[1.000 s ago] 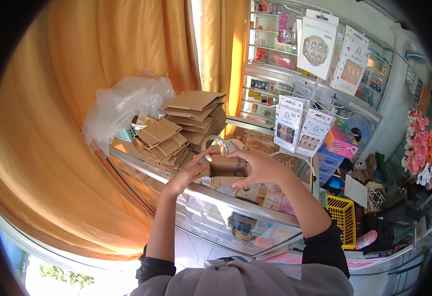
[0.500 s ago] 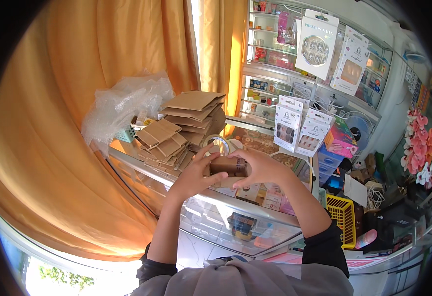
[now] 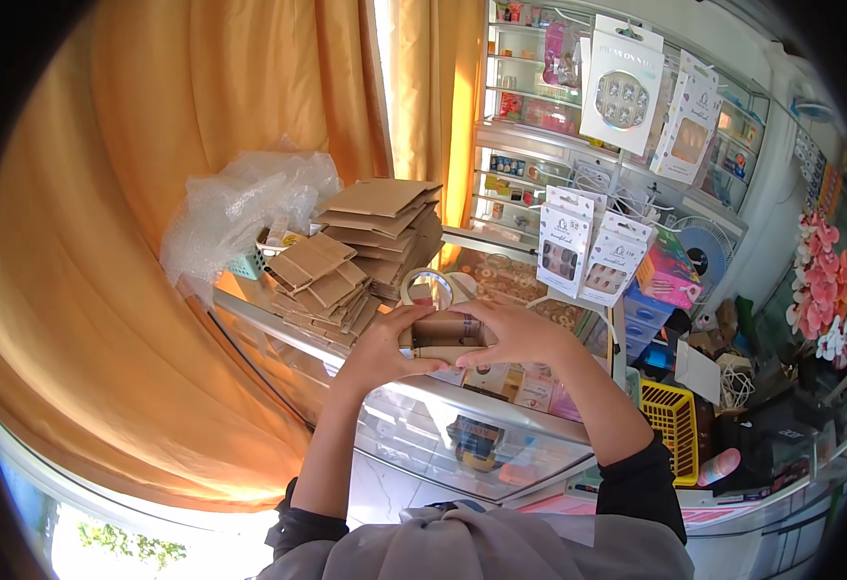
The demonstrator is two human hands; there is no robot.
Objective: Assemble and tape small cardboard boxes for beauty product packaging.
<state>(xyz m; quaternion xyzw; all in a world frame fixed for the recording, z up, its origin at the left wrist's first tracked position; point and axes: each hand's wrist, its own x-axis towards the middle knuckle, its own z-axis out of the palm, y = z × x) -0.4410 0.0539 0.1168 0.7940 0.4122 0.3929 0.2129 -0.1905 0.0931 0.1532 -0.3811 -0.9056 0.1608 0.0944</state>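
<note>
A small brown cardboard box (image 3: 446, 330) is held between my two hands above the glass counter. My left hand (image 3: 383, 350) grips its left end, fingers over the far side and thumb along the near edge. Wrapped round the right end is my right hand (image 3: 517, 336), its thumb almost meeting the left one at the front. Just beyond the box is a roll of tape (image 3: 405, 290). To the left of it lie several flattened cardboard boxes (image 3: 309, 261), and a taller stack of folded cardboard (image 3: 382, 197) rises behind them.
Bubble wrap (image 3: 249, 198) and a small teal basket (image 3: 247, 264) crowd the counter's left end by an orange curtain (image 3: 104, 290). White packs of press-on nails (image 3: 565, 242) hang from a rack at the right. A yellow basket (image 3: 670, 430) stands lower right.
Both hands have closed in on the cardboard box. My thumbs have come down and together along its near edge, and the fingers lie closer against it.
</note>
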